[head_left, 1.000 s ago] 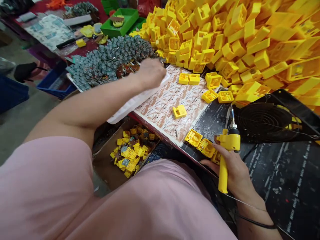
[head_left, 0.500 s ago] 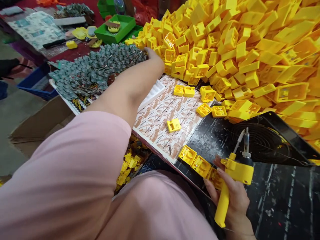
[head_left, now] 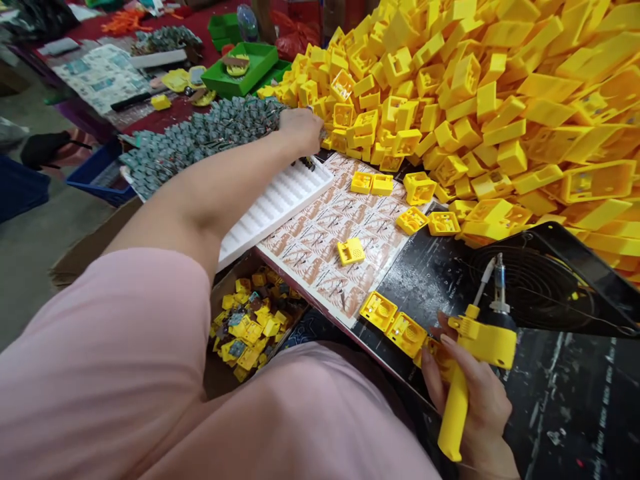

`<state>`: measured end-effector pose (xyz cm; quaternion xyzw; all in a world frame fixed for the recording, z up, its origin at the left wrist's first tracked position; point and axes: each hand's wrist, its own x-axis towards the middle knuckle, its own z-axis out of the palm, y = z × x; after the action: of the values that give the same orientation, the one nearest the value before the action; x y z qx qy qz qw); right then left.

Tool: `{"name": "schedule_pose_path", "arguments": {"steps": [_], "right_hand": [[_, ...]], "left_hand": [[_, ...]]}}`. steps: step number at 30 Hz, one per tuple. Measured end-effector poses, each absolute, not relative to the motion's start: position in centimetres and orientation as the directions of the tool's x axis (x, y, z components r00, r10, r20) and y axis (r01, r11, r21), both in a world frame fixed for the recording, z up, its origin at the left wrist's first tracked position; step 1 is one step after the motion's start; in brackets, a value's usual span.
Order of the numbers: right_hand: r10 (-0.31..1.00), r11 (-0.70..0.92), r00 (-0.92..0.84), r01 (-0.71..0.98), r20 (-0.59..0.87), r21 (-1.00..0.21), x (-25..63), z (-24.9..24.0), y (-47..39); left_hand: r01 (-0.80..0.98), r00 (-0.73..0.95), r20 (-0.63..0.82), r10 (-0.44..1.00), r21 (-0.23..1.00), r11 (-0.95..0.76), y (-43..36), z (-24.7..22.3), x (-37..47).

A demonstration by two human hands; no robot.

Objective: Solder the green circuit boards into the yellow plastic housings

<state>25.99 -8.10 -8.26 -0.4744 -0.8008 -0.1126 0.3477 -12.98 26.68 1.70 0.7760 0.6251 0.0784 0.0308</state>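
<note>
My left hand is closed at the far end of the white ribbed foam tray, between the grey wired parts and the yellow heap. What its fingers hold is hidden; thin dark wires show just below it. At the lower right, my right hand grips a yellow soldering gun, its metal tip pointing up. Its fingertips also touch a partly hidden yellow case at the end of a short row of open yellow cases. One yellow case with a speaker grille lies on the patterned board.
A large heap of yellow cases fills the upper right. Beside the gun are a black frame and coil. Green trays stand at the back. Below the table edge, a cardboard box holds yellow pieces.
My left hand has drawn slightly back and now shows above the foam tray, more of which is uncovered. The view has shifted a little; my right hand still grips the gun.
</note>
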Motion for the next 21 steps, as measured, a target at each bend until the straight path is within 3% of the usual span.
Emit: {"name": "schedule_pose_path", "arguments": {"steps": [3, 5, 9, 12, 14, 18, 21], "right_hand": [[0.654, 0.520, -0.299, 0.845, 0.695, -0.126, 25.5, -7.9, -7.8], [0.644, 0.524, -0.305, 0.844, 0.702, -0.114, 25.3, -7.8, -7.6], [0.638, 0.528, -0.302, 0.841, 0.708, -0.118, 25.3, -8.0, -7.4], [0.645, 0.527, -0.296, 0.840, 0.704, -0.129, 25.5, -8.3, -7.3], [0.646, 0.531, -0.291, 0.835, 0.706, -0.142, 25.6, -8.4, -7.4], [0.665, 0.534, -0.289, 0.828, 0.688, -0.168, 25.7, -8.6, -7.5], [0.665, 0.532, -0.289, 0.830, 0.688, -0.166, 25.6, -8.5, -7.5]], "left_hand": [[0.973, 0.144, 0.172, 0.975, 0.155, -0.171, 22.5, 2.7, -14.2], [0.959, 0.102, 0.240, 0.965, 0.234, -0.159, 20.5, 2.5, -15.0], [0.847, -0.134, 0.310, 0.941, 0.528, -0.053, 19.3, 1.0, -16.4], [0.657, -0.285, 0.307, 0.908, 0.752, -0.049, 19.7, 1.2, -17.0], [0.539, -0.298, 0.342, 0.891, 0.831, -0.139, 19.6, 2.7, -17.0], [0.425, -0.216, 0.412, 0.885, 0.856, -0.294, 17.1, 7.1, -16.3], [0.395, -0.074, 0.344, 0.936, 0.872, -0.289, 13.9, 9.3, -15.5]]}}
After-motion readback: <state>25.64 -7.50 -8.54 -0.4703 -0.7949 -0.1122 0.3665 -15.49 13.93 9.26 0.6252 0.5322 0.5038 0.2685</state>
